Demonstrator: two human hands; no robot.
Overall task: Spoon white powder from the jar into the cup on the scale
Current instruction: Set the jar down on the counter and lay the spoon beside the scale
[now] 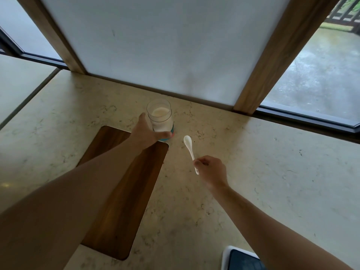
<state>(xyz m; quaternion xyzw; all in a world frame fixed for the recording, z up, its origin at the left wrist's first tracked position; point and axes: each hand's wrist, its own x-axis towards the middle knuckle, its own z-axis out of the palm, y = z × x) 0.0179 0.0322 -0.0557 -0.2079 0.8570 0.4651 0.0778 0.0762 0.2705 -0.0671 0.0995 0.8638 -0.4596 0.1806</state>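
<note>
Left hand (145,133) wrapped around powder jar (160,117), right hand (211,170) pinching white spoon (191,151) just right of jar, scale (240,259) near right forearm

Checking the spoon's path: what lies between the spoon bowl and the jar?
In the head view, only bare countertop separates the spoon, held in the right hand, from the jar, which the left hand grips.

Soft grey daylight enters through the window (315,71) at right; the counter (253,162) is evenly lit, with faint shadows. Wide-angle distortion bends the wooden frames (280,53). Slightly soft overall.
</note>
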